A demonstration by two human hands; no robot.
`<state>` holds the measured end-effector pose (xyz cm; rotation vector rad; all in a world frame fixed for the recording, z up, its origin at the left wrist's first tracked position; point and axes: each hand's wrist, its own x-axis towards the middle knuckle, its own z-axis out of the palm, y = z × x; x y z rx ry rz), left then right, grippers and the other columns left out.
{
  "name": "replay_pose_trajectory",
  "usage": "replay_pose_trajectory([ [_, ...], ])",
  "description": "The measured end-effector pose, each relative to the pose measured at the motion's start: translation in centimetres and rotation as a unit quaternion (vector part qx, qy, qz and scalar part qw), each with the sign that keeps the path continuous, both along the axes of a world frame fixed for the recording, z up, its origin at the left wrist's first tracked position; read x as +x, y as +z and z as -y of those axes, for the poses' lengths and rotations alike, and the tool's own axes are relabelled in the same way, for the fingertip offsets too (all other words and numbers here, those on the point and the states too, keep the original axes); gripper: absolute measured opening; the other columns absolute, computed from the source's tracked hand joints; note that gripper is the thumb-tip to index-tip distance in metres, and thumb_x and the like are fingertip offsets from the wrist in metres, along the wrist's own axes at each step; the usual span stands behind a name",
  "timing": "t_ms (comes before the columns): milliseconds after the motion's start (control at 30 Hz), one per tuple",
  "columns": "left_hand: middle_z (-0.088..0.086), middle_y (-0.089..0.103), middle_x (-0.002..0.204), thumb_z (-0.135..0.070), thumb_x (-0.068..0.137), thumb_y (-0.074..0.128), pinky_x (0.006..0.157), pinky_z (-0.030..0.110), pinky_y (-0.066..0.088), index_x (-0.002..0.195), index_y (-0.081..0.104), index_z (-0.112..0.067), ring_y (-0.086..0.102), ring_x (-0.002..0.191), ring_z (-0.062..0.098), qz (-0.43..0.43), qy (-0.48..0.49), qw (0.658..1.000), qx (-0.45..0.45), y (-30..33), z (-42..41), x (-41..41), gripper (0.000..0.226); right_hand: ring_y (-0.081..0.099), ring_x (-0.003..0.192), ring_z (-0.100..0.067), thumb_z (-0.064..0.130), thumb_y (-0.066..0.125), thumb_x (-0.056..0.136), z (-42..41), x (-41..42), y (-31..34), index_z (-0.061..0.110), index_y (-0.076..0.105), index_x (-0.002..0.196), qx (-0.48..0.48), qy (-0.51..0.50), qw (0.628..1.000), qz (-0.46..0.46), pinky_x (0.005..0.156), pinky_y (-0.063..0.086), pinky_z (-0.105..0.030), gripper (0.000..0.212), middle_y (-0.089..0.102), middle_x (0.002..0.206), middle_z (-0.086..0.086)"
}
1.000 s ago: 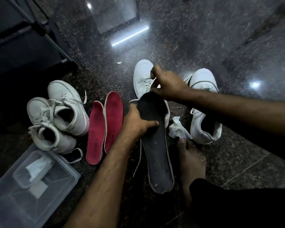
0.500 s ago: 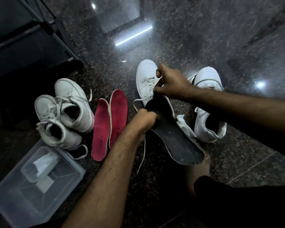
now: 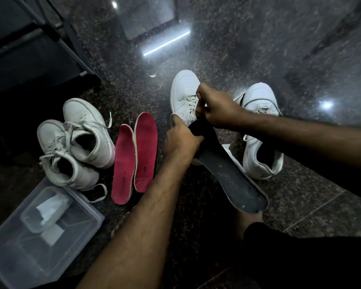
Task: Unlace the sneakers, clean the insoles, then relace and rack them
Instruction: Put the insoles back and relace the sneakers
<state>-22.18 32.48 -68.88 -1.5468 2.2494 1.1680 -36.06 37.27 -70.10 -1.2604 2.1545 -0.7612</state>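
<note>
- The dark speckled polished stone floor (image 3: 258,49) carries everything in view; no bench is present. Bright light reflections sit on its surface.
- A dark metal-framed shoe rack (image 3: 29,49) occupies the upper left corner. It is cut off by the frame edge and its shelves are too dark to read.
- A clear rectangular plastic storage box (image 3: 88,224) lies at lower left, partly cut off. It holds a smaller clear tub with white material inside; what that material is cannot be made out.
- A pair of white high-top laced sneakers (image 3: 81,142) stands side by side at left, openings up, probably to keep the interiors accessible.
- Two white low-top sneakers sit further out: one (image 3: 183,90) behind the hands, one (image 3: 261,130) to the right, well apart.
- The long black foam insole (image 3: 227,170) is held in the air in front of the person, heel end toward the camera, likely being worked free or positioned for cleaning. Its toe end is hidden by both hands.
- Two flat red insoles (image 3: 133,161) lie side by side on the floor between the two pairs, apparently set out for cleaning.
- The left hand (image 3: 180,142) is closed around the insole's left edge.
- The right hand (image 3: 215,107) is closed, pinching the toe end; whether it also holds a lace cannot be determined.
</note>
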Motion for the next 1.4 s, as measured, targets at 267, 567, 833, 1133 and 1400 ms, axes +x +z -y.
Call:
replay_pose_trajectory([
  [267,0.011,0.048,0.128,-0.017,0.081,0.074,0.070,0.037,0.042,0.135,0.033,-0.027,0.059,0.102,0.033,-0.064,-0.094,0.989,-0.099,0.2,-0.3,0.3,0.068,0.046,0.073,-0.020,0.007,0.055,0.083,0.6,-1.2,-1.4,0.026,0.037,0.089,0.047,-0.062,0.989,0.125,0.063,0.043,-0.041,0.027,0.055,0.083,-0.009],
  [567,0.015,0.047,0.124,-0.025,0.088,0.064,0.087,0.046,0.051,0.145,0.039,-0.039,0.058,0.107,0.038,-0.023,-0.188,0.978,-0.093,-0.9,0.3,0.3,0.064,0.041,0.070,-0.015,0.005,0.059,0.086,0.5,-1.6,-1.0,0.026,0.034,0.082,0.041,-0.001,0.998,0.048,0.058,0.035,-0.028,0.033,0.046,0.071,0.008],
  [833,0.010,0.066,0.120,-0.032,0.082,0.080,0.091,0.039,0.052,0.132,0.056,-0.028,0.063,0.110,0.034,-0.041,-0.126,0.985,-0.112,-1.3,1.6,0.7,0.055,0.044,0.066,-0.016,-0.004,0.054,0.090,-0.1,-2.6,-0.8,0.024,0.034,0.077,0.028,-0.090,0.976,0.195,0.047,0.034,-0.023,0.037,0.051,0.073,-0.005],
  [1133,0.013,0.041,0.120,-0.025,0.097,0.059,0.089,0.048,0.051,0.116,0.068,-0.017,0.060,0.097,0.038,-0.086,-0.158,0.977,-0.119,-1.8,0.4,-0.1,0.023,0.049,0.071,-0.016,0.003,0.056,0.083,-0.3,-1.5,-0.6,0.026,0.037,0.081,0.039,-0.007,0.998,0.054,0.064,0.039,-0.033,0.030,0.057,0.071,0.011],
  [1400,0.016,0.072,0.096,-0.019,0.085,0.074,0.075,0.031,0.042,0.102,0.079,-0.014,0.067,0.090,0.029,-0.143,-0.028,0.982,-0.120,-3.3,0.9,0.5,0.019,0.057,0.086,-0.020,0.014,0.058,0.092,-0.4,-0.1,-0.1,0.013,0.054,0.113,-0.001,0.078,0.996,-0.046,0.071,0.038,-0.029,0.021,0.065,0.100,-0.004],
])
